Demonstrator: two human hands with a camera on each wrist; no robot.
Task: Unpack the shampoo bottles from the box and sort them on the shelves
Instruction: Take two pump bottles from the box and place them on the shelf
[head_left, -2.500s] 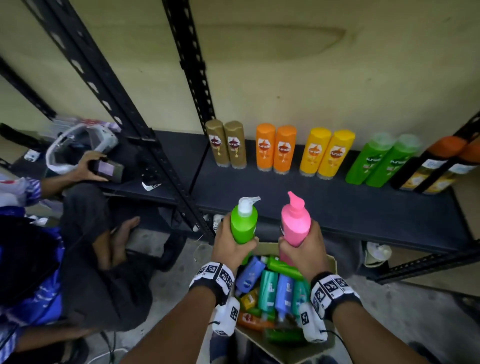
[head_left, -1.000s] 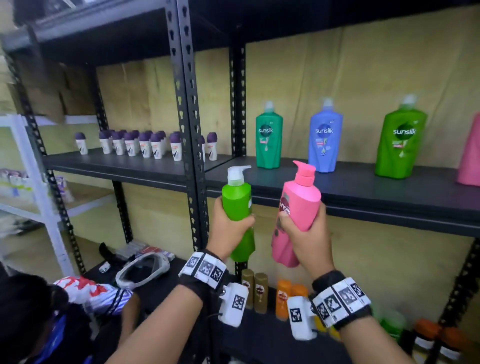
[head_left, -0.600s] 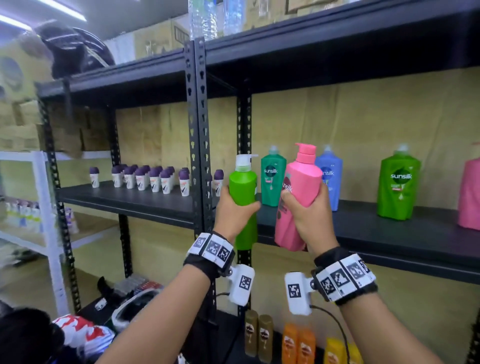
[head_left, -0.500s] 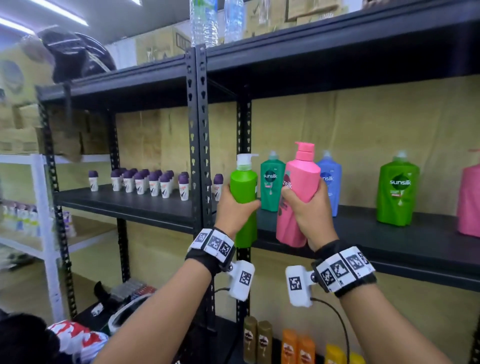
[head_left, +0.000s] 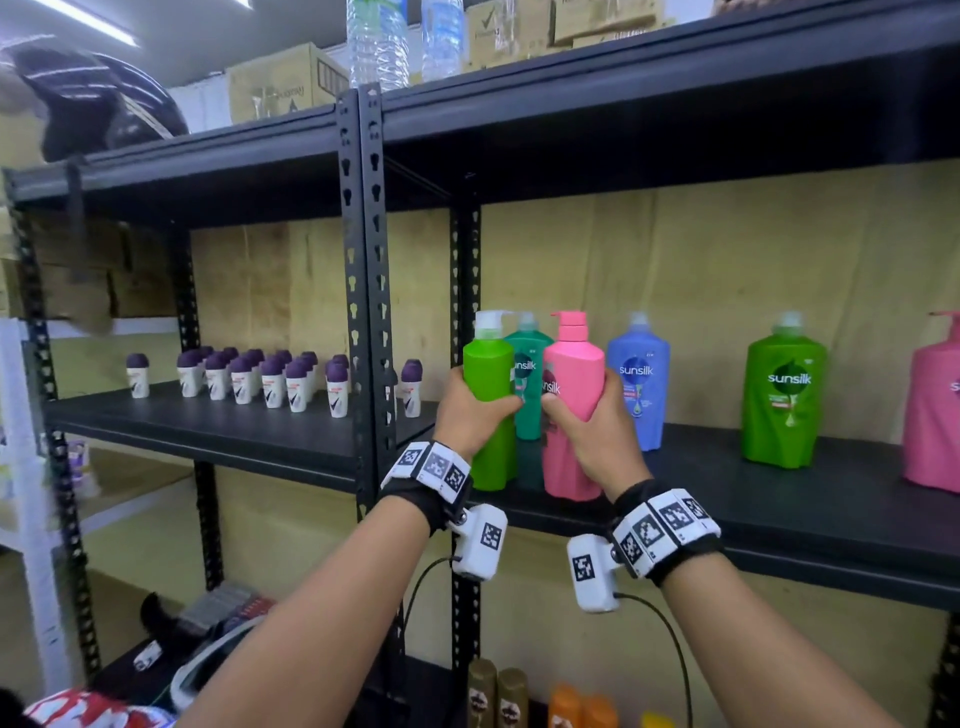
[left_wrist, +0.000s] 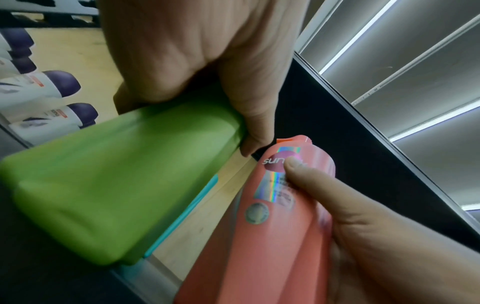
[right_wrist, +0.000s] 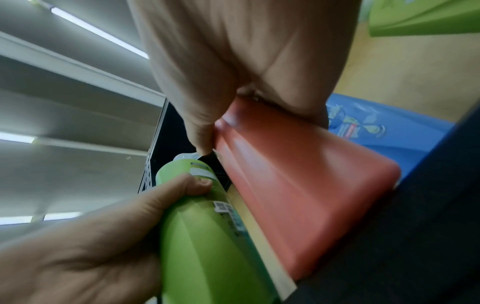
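Black metal shelving (head_left: 779, 499) against a tan board wall, shot from below shelf height. Both hands raised to the middle shelf, each grasping one pump bottle, bottles upright and nearly touching.

Left hand (head_left: 470, 410) wraps the light green bottle (head_left: 488, 384) at mid-body, thumb across the near face; white pump on top. Base at the shelf's front edge; cannot tell whether it rests there. Left wrist view: fingers curled round the green body (left_wrist: 124, 174).

Right hand (head_left: 592, 436) grips the pink bottle (head_left: 571, 374) just beside it, thumb over the printed label (left_wrist: 275, 181); pink pump on top. Base likewise at the front edge, contact unclear. Right wrist view: the pink bottle's flat bottom (right_wrist: 306, 185) fills the middle.

Directly behind the two held bottles stands a teal bottle (head_left: 530, 364), mostly hidden between them. Beyond the right hand, along the same shelf: blue bottle (head_left: 639, 379), large green bottle (head_left: 784, 395), another pink bottle (head_left: 935, 405) at the frame edge.

Beyond the left hand, past the upright post (head_left: 371, 291), a cluster of small white roll-ons with purple caps (head_left: 270, 376). Below both wrists, gold and orange bottles (head_left: 530, 696) on a lower shelf.
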